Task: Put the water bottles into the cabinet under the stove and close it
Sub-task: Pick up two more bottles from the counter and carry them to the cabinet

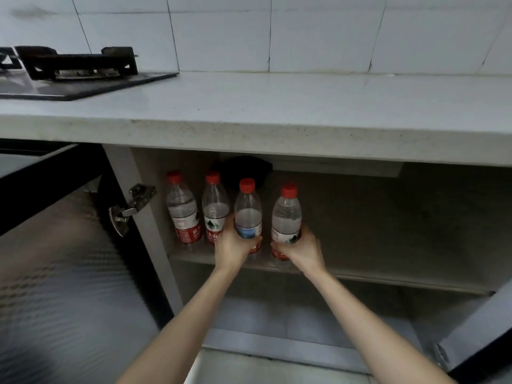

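Open grey cabinet [151, 245], upper shelf [388, 282]: 4 clear red-capped plastic water bottles, upright in 1 row. Left hand [235, 245] is clamped around bottle 3 [248, 212]; right hand [302, 250] around bottle 4 [286, 214]. Bottle 1 [182, 212] and bottle 2 [214, 209] stand free.

Left bottle [184, 210], second bottle [215, 210], third bottle [248, 214] and right bottle [286, 220], clear and red-capped, are upright in a row at the cabinet [388, 282] shelf's left end. Its door [55, 273] is open.

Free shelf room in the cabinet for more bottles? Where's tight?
Free: shelf right of the bottle in the right hand, bare to the far side. Crowded: left end, two standing bottles by the side wall, then the bottle in the left hand.
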